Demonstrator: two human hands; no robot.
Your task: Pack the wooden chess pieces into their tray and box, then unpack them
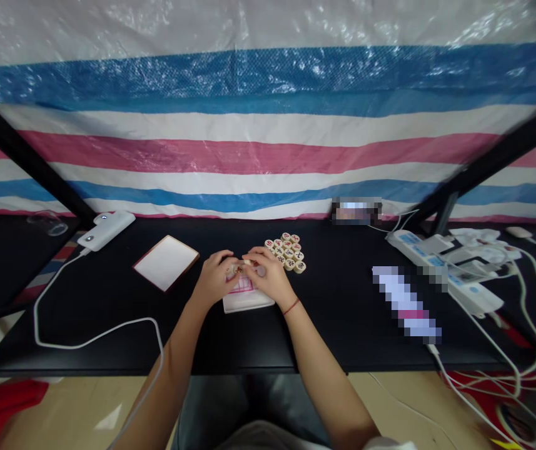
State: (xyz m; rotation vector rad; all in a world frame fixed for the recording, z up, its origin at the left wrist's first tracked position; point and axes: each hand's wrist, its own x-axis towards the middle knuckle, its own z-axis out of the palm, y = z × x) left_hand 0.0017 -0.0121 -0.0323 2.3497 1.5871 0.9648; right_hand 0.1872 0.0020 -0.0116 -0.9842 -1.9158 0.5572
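Note:
A cluster of round wooden xiangqi pieces (286, 253) with red and dark characters lies on the black table (324, 337), just beyond my right hand (268, 276). My left hand (214, 279) and right hand meet at the fingertips around a small wooden piece (237, 270), which is mostly hidden by my fingers. Under my hands lies a white pad with pink printed lines (247, 297). A red thread circles my right wrist.
A white card with a brown edge (166, 262) lies left of my hands, and a white power bank (107, 229) with a white cable (94, 340) sits beyond it. At the right are a white power strip (436, 262), tangled cables and a pixelated object (406, 303). A striped tarp (249, 156) hangs behind.

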